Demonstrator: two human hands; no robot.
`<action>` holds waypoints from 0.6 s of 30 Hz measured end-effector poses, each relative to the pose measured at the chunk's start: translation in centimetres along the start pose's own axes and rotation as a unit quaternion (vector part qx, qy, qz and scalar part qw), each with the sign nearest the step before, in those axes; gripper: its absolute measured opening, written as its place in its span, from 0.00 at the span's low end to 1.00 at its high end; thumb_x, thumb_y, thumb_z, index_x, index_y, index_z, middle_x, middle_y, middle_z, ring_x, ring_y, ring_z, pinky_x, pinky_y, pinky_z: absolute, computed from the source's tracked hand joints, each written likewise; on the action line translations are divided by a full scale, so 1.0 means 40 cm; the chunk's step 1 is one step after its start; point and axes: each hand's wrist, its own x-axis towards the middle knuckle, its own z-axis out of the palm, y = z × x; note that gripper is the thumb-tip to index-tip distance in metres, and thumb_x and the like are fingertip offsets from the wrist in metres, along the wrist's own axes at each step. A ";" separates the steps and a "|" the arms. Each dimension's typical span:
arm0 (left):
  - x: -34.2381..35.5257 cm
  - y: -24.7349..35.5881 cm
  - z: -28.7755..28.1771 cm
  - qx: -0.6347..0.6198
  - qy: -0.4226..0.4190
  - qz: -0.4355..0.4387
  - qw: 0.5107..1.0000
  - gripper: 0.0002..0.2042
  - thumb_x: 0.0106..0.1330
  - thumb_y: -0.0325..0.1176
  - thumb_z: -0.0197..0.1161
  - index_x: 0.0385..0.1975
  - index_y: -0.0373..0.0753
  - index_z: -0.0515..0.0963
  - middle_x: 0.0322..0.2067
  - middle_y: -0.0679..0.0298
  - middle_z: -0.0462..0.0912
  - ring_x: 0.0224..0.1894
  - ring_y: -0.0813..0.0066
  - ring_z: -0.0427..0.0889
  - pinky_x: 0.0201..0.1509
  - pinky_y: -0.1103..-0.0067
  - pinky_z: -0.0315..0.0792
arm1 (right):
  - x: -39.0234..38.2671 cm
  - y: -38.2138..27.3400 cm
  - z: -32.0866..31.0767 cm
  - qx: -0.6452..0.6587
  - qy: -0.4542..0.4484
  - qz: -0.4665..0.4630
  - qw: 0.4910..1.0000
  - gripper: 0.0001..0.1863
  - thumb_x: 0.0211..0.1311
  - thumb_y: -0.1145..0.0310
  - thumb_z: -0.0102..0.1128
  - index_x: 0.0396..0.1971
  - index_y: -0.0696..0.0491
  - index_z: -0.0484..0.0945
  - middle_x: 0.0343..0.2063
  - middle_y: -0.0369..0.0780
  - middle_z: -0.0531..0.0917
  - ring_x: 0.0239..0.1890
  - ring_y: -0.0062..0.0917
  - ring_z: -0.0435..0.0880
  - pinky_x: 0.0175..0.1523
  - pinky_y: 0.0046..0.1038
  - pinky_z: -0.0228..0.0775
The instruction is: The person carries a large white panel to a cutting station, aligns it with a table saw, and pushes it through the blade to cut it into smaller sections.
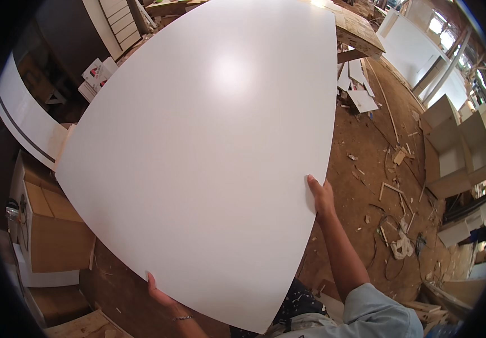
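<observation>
A large white board [198, 158] with a smooth, glossy face fills the middle of the head view, its far end by a wooden workbench [361, 34]. My right hand [323, 197] grips the board's right edge, thumb on top and fingers out of sight beneath it. At the near left edge my left hand [161, 294] holds the board too; its thumb shows at the rim and the other fingers are hidden underneath. A bracelet circles the left wrist.
Wood strips, offcuts and a tangle of cord [402, 248] litter the brown floor at right. Pale open cabinets [457, 149] stand beyond. On the left are a cardboard box [57, 225] and a curved-looking white panel [26, 121]. White scrap pieces [362, 101] lie by the workbench.
</observation>
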 end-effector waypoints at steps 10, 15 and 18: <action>0.015 -0.019 -0.026 -0.009 -0.003 -0.008 1.000 0.31 0.78 0.48 0.45 0.70 0.27 0.60 0.67 0.49 0.68 0.66 0.51 0.70 0.69 0.59 0.65 | 0.012 -0.002 0.004 -0.007 0.006 0.015 1.000 0.25 0.71 0.62 0.61 0.60 0.64 0.71 0.49 0.45 0.82 0.47 0.29 0.83 0.52 0.33 0.77; 0.011 -0.029 0.012 -0.027 -0.003 -0.015 1.000 0.31 0.78 0.48 0.45 0.70 0.27 0.60 0.66 0.49 0.69 0.66 0.51 0.70 0.69 0.59 0.65 | 0.018 0.004 0.007 -0.002 0.012 0.009 1.000 0.26 0.70 0.62 0.61 0.60 0.64 0.71 0.50 0.45 0.82 0.47 0.29 0.83 0.52 0.33 0.77; 0.023 -0.033 -0.009 -0.019 -0.001 -0.016 1.000 0.31 0.78 0.49 0.45 0.70 0.27 0.60 0.66 0.49 0.69 0.66 0.51 0.70 0.69 0.59 0.65 | 0.032 0.005 0.001 -0.009 0.012 0.011 1.000 0.26 0.70 0.62 0.61 0.60 0.64 0.71 0.50 0.45 0.82 0.48 0.29 0.83 0.52 0.32 0.76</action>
